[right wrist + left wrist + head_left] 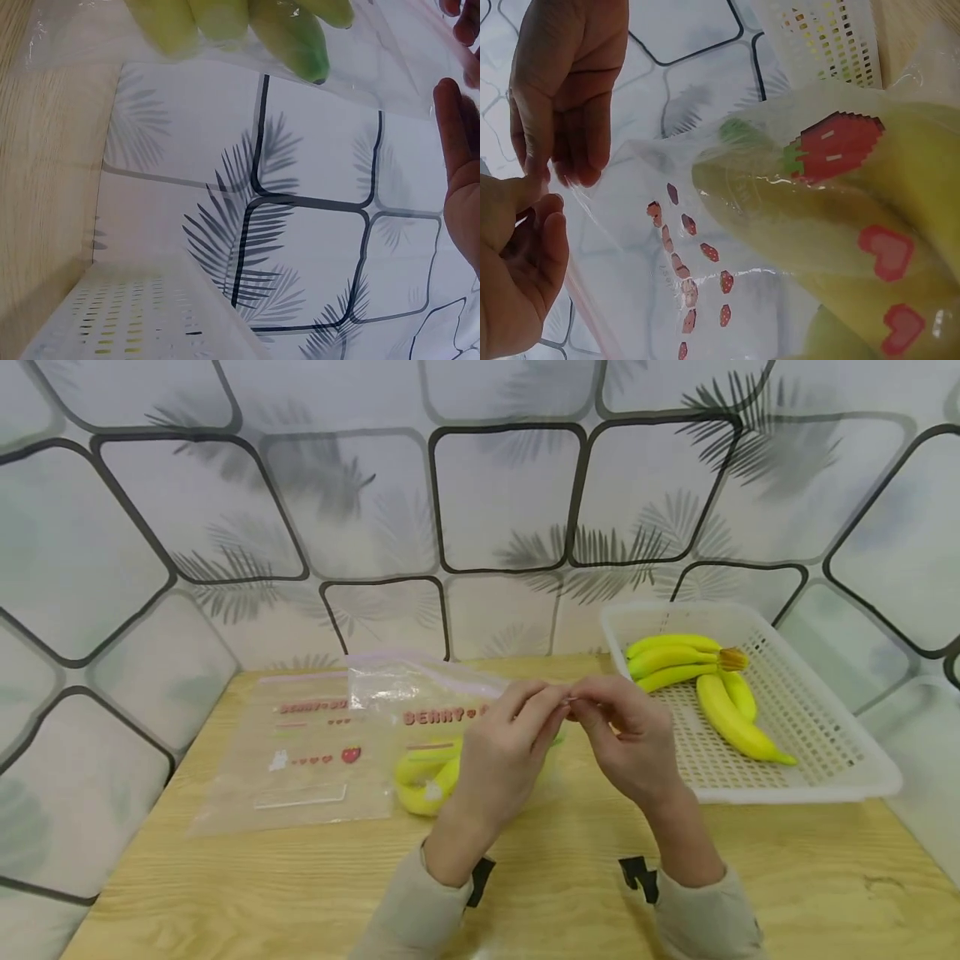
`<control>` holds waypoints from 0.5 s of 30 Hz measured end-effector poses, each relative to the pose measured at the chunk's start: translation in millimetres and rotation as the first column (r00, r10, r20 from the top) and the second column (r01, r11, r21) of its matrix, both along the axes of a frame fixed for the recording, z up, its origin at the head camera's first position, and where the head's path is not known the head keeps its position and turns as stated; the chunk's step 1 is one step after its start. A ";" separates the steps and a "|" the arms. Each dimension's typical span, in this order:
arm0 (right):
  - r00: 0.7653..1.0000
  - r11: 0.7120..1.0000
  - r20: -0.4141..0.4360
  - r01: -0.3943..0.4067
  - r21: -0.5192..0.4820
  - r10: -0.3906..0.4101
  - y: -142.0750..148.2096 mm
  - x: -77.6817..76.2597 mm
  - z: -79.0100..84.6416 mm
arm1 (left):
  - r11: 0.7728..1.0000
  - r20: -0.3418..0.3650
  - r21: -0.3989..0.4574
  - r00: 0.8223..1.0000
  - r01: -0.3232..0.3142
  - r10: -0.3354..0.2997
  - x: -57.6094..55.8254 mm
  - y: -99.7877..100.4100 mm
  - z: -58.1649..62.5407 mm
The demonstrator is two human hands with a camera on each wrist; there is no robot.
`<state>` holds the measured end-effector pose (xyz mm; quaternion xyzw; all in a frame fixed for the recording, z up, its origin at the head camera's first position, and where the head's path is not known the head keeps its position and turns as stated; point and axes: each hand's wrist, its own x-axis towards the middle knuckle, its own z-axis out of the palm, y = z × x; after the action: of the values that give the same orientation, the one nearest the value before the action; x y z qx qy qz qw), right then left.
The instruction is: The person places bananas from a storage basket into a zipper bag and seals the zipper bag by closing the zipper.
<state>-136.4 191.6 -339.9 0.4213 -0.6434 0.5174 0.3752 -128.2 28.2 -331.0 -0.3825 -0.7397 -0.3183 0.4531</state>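
A clear zip bag (442,693) with pink lettering hangs from my two hands, its top corner between their fingertips. Yellow bananas (420,785) lie inside it; the left wrist view shows their bodies (765,217) through the printed plastic, and the right wrist view their green-tipped ends (292,45). My left hand (502,756) pinches the bag's top edge with thumb and fingers. Close beside it, my right hand (633,739) pinches the same edge at the corner. In the head view my left hand covers part of the bag.
A second printed zip bag (232,777) lies flat on the wooden table (300,885) at the left. At the right stands a white plastic basket (817,727) holding a bunch of bananas (675,656) and loose ones (723,718). A patterned wall covering (502,502) rises behind.
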 end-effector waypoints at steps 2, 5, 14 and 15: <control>0.999 1.000 -0.034 -0.007 -0.015 0.006 -3.7 0.3 -0.8 | 1.000 -0.021 0.010 1.000 -0.006 0.007 -0.1 -0.2 -0.7; 0.997 0.998 -0.068 0.034 -0.050 -0.038 -10.3 0.7 -1.7 | 0.999 -0.061 0.023 0.998 -0.024 0.025 -0.6 -0.1 -0.7; 0.996 0.988 -0.002 0.086 -0.129 -0.087 -16.0 6.0 -0.9 | 0.994 -0.113 0.047 0.988 -0.098 0.102 -2.0 -4.1 -1.5; 0.997 0.990 0.004 0.075 -0.119 -0.076 -15.1 6.5 -0.2 | 0.994 -0.115 0.045 0.988 -0.098 0.102 -2.5 -5.3 -1.9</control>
<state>-130.0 176.5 -340.1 0.3738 -0.6269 0.5401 0.4191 -130.7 22.9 -332.9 -0.3540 -0.7236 -0.2865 0.5187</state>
